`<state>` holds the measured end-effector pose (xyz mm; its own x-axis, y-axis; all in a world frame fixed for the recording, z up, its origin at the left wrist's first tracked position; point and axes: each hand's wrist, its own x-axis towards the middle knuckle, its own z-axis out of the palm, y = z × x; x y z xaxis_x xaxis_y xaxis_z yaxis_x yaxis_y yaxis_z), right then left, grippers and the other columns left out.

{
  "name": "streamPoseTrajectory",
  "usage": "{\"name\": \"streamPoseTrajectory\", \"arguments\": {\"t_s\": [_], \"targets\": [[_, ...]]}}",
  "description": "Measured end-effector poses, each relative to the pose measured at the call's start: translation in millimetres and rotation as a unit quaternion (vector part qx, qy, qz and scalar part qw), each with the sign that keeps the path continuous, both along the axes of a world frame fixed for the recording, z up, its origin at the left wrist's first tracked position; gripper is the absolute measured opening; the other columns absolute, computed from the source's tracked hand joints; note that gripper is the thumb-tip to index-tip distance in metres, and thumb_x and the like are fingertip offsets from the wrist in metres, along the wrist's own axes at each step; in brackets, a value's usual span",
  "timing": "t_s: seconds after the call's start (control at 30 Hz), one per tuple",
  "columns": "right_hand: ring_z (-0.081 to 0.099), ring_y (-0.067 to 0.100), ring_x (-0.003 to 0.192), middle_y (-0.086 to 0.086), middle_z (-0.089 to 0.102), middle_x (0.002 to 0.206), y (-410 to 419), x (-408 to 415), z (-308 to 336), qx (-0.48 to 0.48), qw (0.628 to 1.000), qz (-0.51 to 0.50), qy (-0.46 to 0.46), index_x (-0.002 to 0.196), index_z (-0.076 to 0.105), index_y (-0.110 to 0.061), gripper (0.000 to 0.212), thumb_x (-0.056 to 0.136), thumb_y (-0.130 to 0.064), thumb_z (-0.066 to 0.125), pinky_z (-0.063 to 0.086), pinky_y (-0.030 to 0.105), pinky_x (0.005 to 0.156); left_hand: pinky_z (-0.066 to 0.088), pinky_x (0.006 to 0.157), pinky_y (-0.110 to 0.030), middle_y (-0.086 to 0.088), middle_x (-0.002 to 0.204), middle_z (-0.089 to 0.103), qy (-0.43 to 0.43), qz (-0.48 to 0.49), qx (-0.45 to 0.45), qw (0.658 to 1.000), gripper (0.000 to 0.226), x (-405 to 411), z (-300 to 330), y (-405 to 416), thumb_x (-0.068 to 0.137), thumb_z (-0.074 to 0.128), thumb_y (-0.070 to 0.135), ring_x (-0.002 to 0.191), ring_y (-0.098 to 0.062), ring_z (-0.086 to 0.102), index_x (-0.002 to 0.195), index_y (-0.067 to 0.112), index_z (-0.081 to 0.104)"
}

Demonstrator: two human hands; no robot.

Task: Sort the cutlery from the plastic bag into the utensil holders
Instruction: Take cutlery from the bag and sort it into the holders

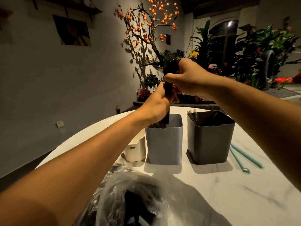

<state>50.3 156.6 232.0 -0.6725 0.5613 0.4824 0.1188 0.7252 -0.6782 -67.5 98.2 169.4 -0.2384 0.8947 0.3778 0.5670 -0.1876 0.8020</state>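
Above the grey holder (164,141), both hands grip black cutlery (168,88); left hand (158,101) low; right hand (187,79) high.

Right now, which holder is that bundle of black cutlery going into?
On the round white table three holders stand in a row. It is the middle one, the light grey holder, between a small white holder and a dark grey holder.

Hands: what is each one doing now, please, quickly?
Left hand: grips the bundle of black cutlery above the light grey holder.
Right hand: grips the top of the same bundle.
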Motion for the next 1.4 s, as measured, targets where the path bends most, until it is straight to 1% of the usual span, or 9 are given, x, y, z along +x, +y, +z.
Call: {"name": "streamPoseTrajectory", "arguments": {"t_s": [0.13, 0.23, 0.47, 0.6, 0.77, 0.97, 1.1, 1.23, 1.4], "targets": [[0.061, 0.013, 0.078, 0.009, 0.065, 0.096, 15, -10, -14, 0.024, 0.999, -0.012, -0.019, 0.110, 0.057, -0.011, 0.015, 0.096, -0.014, 0.057, 0.056, 0.027, 0.069, 0.046, 0.105, -0.042, 0.005, 0.107, 0.068, 0.030, 0.051, -0.042, 0.997, 0.008, -12, -2, 9, 0.102, 0.054, 0.026, 0.111, -0.015, 0.060, 0.106, 0.032, 0.058], [0.065, 0.017, 0.086, 0.007, 0.067, 0.096, 25, -19, -33, 0.031, 0.998, -0.020, -0.054, 0.111, 0.061, -0.012, 0.017, 0.094, -0.016, 0.060, 0.058, 0.034, 0.077, 0.052, 0.091, -0.029, 0.005, 0.097, 0.070, 0.020, 0.060, -0.062, 0.996, 0.015, -19, -11, 10, 0.098, 0.062, 0.013, 0.100, -0.013, 0.064, 0.102, 0.026, 0.066], [0.071, 0.014, 0.074, 0.005, 0.072, 0.086, 40, -31, -72, -0.021, 0.993, -0.045, -0.107, 0.104, 0.068, -0.015, 0.017, 0.087, -0.017, 0.069, 0.058, 0.024, 0.061, 0.052, 0.064, -0.022, -0.002, 0.099, 0.067, 0.060, 0.148, -0.106, 0.982, 0.041, -32, -29, 12, 0.085, 0.079, 0.021, 0.088, -0.014, 0.065, 0.116, 0.020, 0.053], [0.071, 0.013, 0.075, 0.004, 0.071, 0.090, 42, -36, -80, -0.050, 0.985, -0.054, -0.155, 0.113, 0.067, -0.014, 0.032, 0.083, -0.016, 0.077, 0.061, 0.028, 0.068, 0.060, 0.083, -0.039, 0.000, 0.104, 0.071, 0.138, 0.174, -0.130, 0.966, 0.036, -36, -34, 15, 0.085, 0.075, 0.014, 0.094, -0.019, 0.067, 0.117, 0.023, 0.061], [0.067, 0.023, 0.093, 0.010, 0.065, 0.113, 46, -37, -86, -0.013, 0.974, -0.114, -0.194, 0.128, 0.057, -0.014, 0.053, 0.080, -0.012, 0.078, 0.061, 0.035, 0.077, 0.054, 0.093, -0.035, -0.001, 0.124, 0.066, 0.139, 0.196, -0.149, 0.959, 0.055, -40, -35, 13, 0.088, 0.057, -0.008, 0.116, -0.022, 0.060, 0.135, 0.021, 0.056], [0.066, 0.020, 0.092, 0.005, 0.068, 0.107, 44, -27, -82, 0.022, 0.986, -0.121, -0.112, 0.106, 0.071, -0.018, 0.018, 0.092, -0.011, 0.062, 0.059, 0.039, 0.084, 0.051, 0.088, -0.031, 0.000, 0.121, 0.067, 0.129, 0.197, -0.113, 0.965, 0.048, -37, -29, 3, 0.089, 0.053, -0.011, 0.113, -0.018, 0.060, 0.124, 0.020, 0.066], [0.066, 0.017, 0.089, 0.002, 0.070, 0.102, 25, -16, -76, 0.025, 0.992, -0.091, -0.089, 0.104, 0.072, -0.017, 0.017, 0.094, -0.014, 0.058, 0.059, 0.036, 0.082, 0.052, 0.088, -0.031, 0.000, 0.115, 0.067, 0.130, 0.191, -0.083, 0.969, 0.051, -29, -22, -15, 0.085, 0.046, -0.017, 0.109, -0.017, 0.060, 0.110, 0.024, 0.066], [0.065, 0.011, 0.073, 0.000, 0.069, 0.089, -6, 2, -71, -0.029, 0.996, -0.010, -0.087, 0.102, 0.071, -0.015, 0.013, 0.095, -0.016, 0.059, 0.049, 0.016, 0.053, 0.054, 0.076, -0.030, -0.003, 0.105, 0.069, 0.120, 0.180, -0.061, 0.974, 0.042, -17, -21, -46, 0.093, 0.042, -0.007, 0.097, -0.018, 0.066, 0.100, 0.027, 0.065], [0.066, 0.010, 0.064, 0.003, 0.071, 0.082, -46, 15, -84, -0.048, 0.989, 0.044, -0.133, 0.090, 0.070, -0.015, 0.014, 0.095, -0.024, 0.061, 0.047, 0.017, 0.048, 0.044, 0.044, -0.022, -0.004, 0.075, 0.070, 0.110, 0.185, -0.087, 0.973, 0.014, 7, -32, -91, 0.105, 0.045, 0.024, 0.045, -0.006, 0.061, 0.102, 0.018, 0.058]]}}
